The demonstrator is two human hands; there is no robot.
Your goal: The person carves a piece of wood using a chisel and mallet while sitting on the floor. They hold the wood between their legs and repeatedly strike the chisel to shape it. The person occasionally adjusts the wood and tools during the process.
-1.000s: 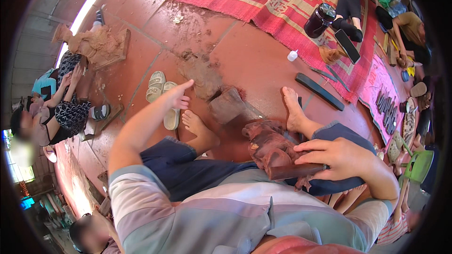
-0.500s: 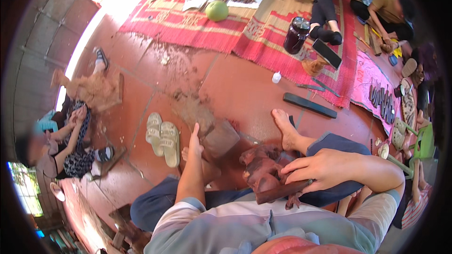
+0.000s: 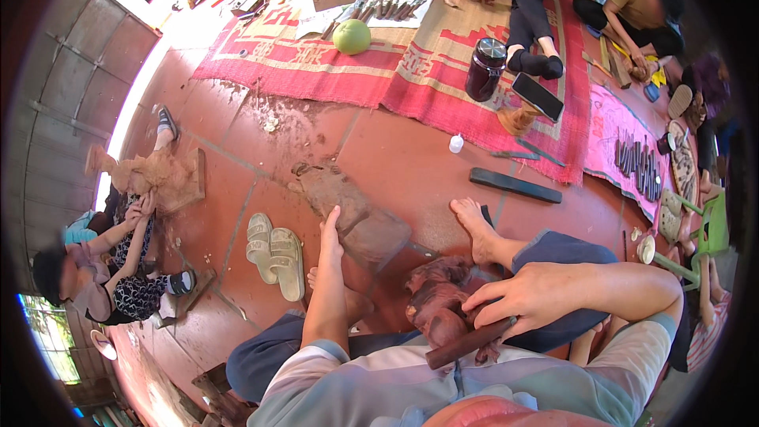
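Note:
My left hand (image 3: 331, 233) is stretched out, seen edge-on, beside a dusty brown slab or folded cloth (image 3: 365, 231) on the floor; whether it touches the slab cannot be told. My right hand (image 3: 518, 296) is closed round a dark reddish-brown stick-like piece (image 3: 466, 345), whose far end is hidden under the palm. Below that hand, in my lap, lies a dark red-brown carved wooden figure (image 3: 436, 296). The right fingers overlap the figure's side and hide part of it.
Tan slippers (image 3: 285, 262) lie left of my hand. A dark bar (image 3: 515, 186), small white bottle (image 3: 456, 143), phone (image 3: 538, 96) and dark flask (image 3: 485, 71) lie ahead. A green round fruit (image 3: 352, 37) sits on the red mat (image 3: 316, 71). Other people sit around the edges.
The stick in my right hand has tilted, its near end swinging down toward me. The brown slab looks flatter and more spread out. My left hand has barely moved; the whole view has shifted slightly.

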